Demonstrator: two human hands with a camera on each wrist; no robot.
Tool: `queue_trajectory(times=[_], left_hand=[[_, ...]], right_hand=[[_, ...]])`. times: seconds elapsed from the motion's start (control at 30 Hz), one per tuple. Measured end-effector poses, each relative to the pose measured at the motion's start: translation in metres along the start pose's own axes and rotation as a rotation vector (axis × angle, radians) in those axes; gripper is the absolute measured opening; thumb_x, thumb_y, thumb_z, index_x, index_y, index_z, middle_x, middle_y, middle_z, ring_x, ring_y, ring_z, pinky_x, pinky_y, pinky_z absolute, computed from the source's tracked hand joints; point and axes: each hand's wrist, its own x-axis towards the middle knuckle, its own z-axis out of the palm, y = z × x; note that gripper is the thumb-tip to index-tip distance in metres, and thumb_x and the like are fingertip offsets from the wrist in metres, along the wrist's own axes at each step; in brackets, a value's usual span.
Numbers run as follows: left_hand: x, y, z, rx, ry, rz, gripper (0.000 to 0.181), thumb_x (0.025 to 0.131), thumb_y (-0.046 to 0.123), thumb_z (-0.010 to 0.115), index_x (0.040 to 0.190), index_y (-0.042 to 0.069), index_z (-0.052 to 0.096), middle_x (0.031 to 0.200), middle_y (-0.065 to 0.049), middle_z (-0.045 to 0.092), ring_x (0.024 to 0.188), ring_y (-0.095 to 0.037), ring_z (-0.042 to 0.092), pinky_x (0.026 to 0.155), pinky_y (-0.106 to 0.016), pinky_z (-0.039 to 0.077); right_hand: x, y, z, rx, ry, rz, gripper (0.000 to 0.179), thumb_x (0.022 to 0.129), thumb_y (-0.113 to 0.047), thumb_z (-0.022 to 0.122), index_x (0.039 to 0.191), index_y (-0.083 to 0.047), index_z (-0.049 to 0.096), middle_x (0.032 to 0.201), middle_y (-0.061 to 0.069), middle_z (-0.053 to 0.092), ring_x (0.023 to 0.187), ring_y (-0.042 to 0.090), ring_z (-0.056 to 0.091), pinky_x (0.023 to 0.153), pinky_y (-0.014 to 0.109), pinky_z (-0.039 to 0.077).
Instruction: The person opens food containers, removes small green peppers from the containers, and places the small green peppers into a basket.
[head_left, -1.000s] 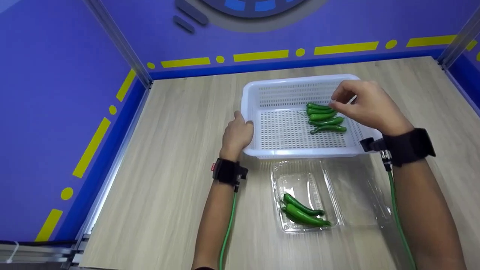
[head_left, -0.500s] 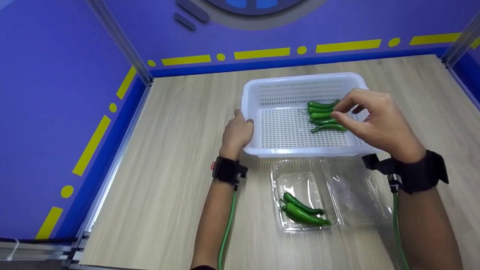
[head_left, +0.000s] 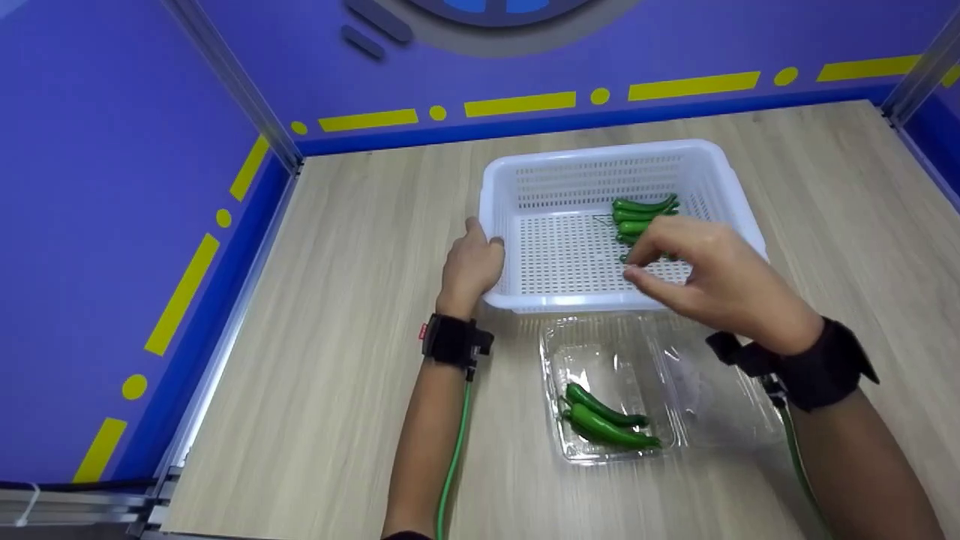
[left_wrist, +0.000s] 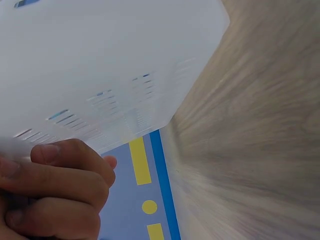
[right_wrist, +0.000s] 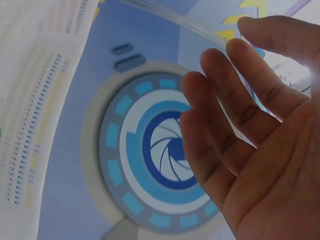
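Note:
A white plastic basket [head_left: 555, 301] with slotted walls stands on the table. My left hand [head_left: 472, 262] grips its left rim, and the curled fingers [left_wrist: 70, 187] show in the left wrist view. Several green chili peppers [head_left: 637, 214] lie in the right half of the basket, some covered by my right hand. That right hand [head_left: 705, 270] hovers above the basket's front right part, fingers loosely bent. In the right wrist view the fingers [right_wrist: 220, 95] hold nothing. Nearer the body lies a clear plastic clamshell box [head_left: 555, 405], lid folded out to the right, with green chili peppers [head_left: 607, 420] in its tray.
The wood-grain table [head_left: 337, 337] is bounded by a blue-purple panel [head_left: 525, 67] at the back and another panel [head_left: 112, 225] on the left. Green cables [head_left: 455, 457] run along both forearms from the black wrist straps.
My right hand first drew back to the right, then moved left and nearer the body, over the front of the basket. My left hand has stayed at the rim.

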Motion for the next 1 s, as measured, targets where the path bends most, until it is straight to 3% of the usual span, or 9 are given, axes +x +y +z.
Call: queue_trajectory(times=[0.13,0.37,0.57,0.67,0.8,1.0], left_hand=[[0.001,0.0,0.001,0.003,-0.002,-0.001,0.071,0.103,0.033,0.039,0.16,-0.001,0.017,0.122,-0.021,0.065,0.095,-0.025,0.066,0.078,-0.039,0.053],[0.001,0.0,-0.005,0.012,0.017,0.005,0.067,0.103,0.033,0.04,0.157,-0.001,0.023,0.12,-0.021,0.066,0.096,-0.027,0.066,0.079,-0.041,0.053],[0.001,-0.001,-0.006,-0.018,0.004,-0.014,0.069,0.103,0.034,0.041,0.16,0.0,0.019,0.122,-0.019,0.064,0.098,-0.026,0.065,0.082,-0.04,0.052],[0.001,-0.002,-0.004,-0.018,0.003,-0.012,0.068,0.103,0.034,0.041,0.158,0.0,0.021,0.119,-0.018,0.065,0.095,-0.026,0.066,0.078,-0.039,0.052],[0.0,-0.002,-0.002,-0.015,0.007,-0.001,0.067,0.102,0.033,0.04,0.157,-0.001,0.023,0.115,-0.019,0.066,0.093,-0.026,0.067,0.074,-0.038,0.051],[0.0,0.0,0.0,-0.021,-0.001,-0.001,0.069,0.102,0.032,0.039,0.159,-0.001,0.019,0.117,-0.02,0.066,0.093,-0.026,0.067,0.074,-0.038,0.052]], right_hand=[[-0.004,-0.009,0.012,-0.048,-0.078,-0.034,0.014,0.086,-0.013,0.081,0.092,-0.018,0.069,0.09,-0.012,0.068,0.084,0.005,0.063,0.077,0.024,0.05],[-0.003,-0.026,0.026,-0.115,-0.221,-0.005,0.015,0.086,-0.024,0.081,0.095,-0.018,0.071,0.091,-0.008,0.068,0.085,0.006,0.063,0.076,0.033,0.053],[-0.009,-0.039,0.034,-0.145,-0.423,0.092,0.026,0.084,-0.026,0.082,0.105,-0.014,0.075,0.099,-0.003,0.072,0.092,0.016,0.069,0.08,0.038,0.056],[-0.014,-0.041,0.042,-0.173,-0.513,0.117,0.027,0.081,-0.027,0.083,0.102,-0.013,0.074,0.095,-0.002,0.072,0.087,0.016,0.069,0.075,0.038,0.055],[-0.019,-0.039,0.051,-0.195,-0.55,0.11,0.027,0.077,-0.025,0.083,0.098,-0.011,0.073,0.089,-0.001,0.07,0.079,0.016,0.066,0.068,0.036,0.053],[-0.022,-0.04,0.057,-0.198,-0.567,0.109,0.028,0.077,-0.022,0.082,0.099,-0.008,0.074,0.092,0.003,0.072,0.079,0.019,0.068,0.071,0.039,0.055]])
